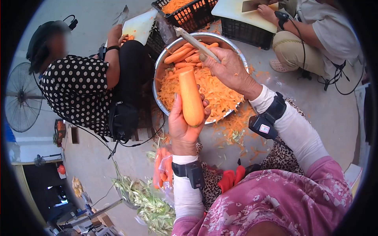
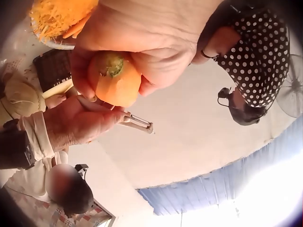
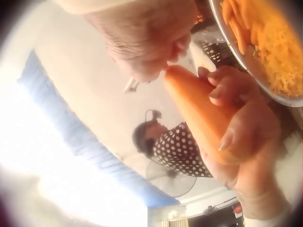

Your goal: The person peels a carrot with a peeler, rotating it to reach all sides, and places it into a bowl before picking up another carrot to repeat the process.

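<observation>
A thick, smooth orange carrot (image 1: 190, 98) lies in the left hand (image 1: 184, 126), whose fingers and thumb curl round its lower half. In the left wrist view the carrot's greenish stem end (image 2: 113, 66) faces the camera. Above and to the right of the carrot, the right hand (image 1: 230, 70) grips a pale-handled peeler (image 1: 197, 44); its metal head shows in the left wrist view (image 2: 139, 124). In the right wrist view the right hand (image 3: 147, 42) is close to the carrot's narrow end (image 3: 177, 78). Behind both hands, a metal basin (image 1: 156, 88) holds whole carrots (image 1: 177, 55) and orange shavings (image 1: 220, 90).
Two people sit across, each with a knife and a white board (image 1: 139, 26) on black crates (image 1: 248, 33). Shavings (image 1: 236, 126) litter the floor by the basin. A plastic bag of carrots (image 1: 163, 167) and leafy green scraps (image 1: 151, 204) lie near the left forearm. A fan (image 1: 23, 96) stands far left.
</observation>
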Available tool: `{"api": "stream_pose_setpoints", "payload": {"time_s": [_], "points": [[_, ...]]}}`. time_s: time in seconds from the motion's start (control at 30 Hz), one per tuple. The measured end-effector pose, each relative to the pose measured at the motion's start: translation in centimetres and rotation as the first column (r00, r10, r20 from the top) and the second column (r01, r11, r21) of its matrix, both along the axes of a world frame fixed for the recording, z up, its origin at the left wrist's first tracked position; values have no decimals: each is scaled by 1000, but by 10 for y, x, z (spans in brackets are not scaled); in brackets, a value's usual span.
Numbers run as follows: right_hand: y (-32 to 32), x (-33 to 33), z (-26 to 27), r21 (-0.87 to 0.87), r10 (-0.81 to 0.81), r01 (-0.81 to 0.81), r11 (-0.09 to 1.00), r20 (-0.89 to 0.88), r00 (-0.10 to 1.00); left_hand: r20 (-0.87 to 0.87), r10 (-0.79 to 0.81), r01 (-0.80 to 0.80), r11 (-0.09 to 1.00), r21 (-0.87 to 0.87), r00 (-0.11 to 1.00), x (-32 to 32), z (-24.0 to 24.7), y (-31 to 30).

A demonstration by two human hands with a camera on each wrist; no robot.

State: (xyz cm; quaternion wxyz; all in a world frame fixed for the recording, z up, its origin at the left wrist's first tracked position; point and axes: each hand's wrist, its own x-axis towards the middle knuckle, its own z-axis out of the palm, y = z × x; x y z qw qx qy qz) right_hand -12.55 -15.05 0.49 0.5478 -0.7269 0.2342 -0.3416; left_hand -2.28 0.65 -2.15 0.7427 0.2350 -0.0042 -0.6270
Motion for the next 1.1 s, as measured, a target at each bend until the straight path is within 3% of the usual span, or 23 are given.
{"api": "stream_pose_setpoints", "payload": {"time_s": [0.03,0.07,0.17,0.23,0.27,0.3,0.33,0.4,0.43,0.47,0.57,0.63,0.73,0.8,0.9,0.97,1.03,1.07,1.1], "points": [[1,0,1,9,42,-44,999,108,993,-32,3,-6,997,-74,999,6,-5,2],[3,-1,-3,9,46,-47,999,109,993,-31,7,-9,997,-74,1000,9,-5,3],[9,-3,-12,-101,87,-87,991,-2,996,8,116,-115,993,-29,993,14,-4,5],[17,-8,-10,-191,245,-240,952,3,969,4,140,-140,990,-17,990,16,-5,6],[19,-10,-10,-190,246,-241,952,3,969,4,163,-163,987,-9,987,17,-5,6],[20,-13,-10,-239,330,-337,911,-71,941,4,162,-162,987,-5,987,17,-4,5],[21,-16,-9,-280,405,-431,858,-148,902,5,207,-207,976,63,978,16,-1,4],[23,-18,-9,-255,438,-459,851,-135,889,18,293,-291,936,199,956,15,2,3],[24,-17,-14,-277,437,-455,846,-127,891,22,234,-235,967,97,972,19,-3,7],[24,-16,-18,-299,436,-451,841,-120,892,23,230,-231,968,100,973,18,-4,6],[19,-15,-22,-422,344,-366,829,-131,930,3,247,-245,961,127,969,14,-1,4],[9,-9,-22,-420,255,-284,862,-124,959,-99,82,-86,996,-34,992,16,-7,3],[-11,0,-30,-441,110,-152,885,-118,987,-106,91,-87,995,43,990,12,-4,0],[-19,2,-36,-451,-72,-65,890,-281,957,-71,60,-59,998,17,996,11,-4,-1],[-24,1,-40,-401,-127,-13,916,-320,939,-49,19,-22,999,-48,999,9,0,-2],[-23,0,-30,-414,-145,-7,910,-336,931,-34,86,-87,996,-7,996,11,0,1],[-13,-5,-12,-88,66,-89,992,-237,969,-46,116,-116,993,-2,992,13,-1,2],[-9,-5,-15,-87,69,-92,992,-236,969,-56,143,-143,990,2,988,14,-1,3],[-5,-4,-16,-1,213,-216,976,-165,963,-55,145,-145,989,3,988,16,-2,4]]}}
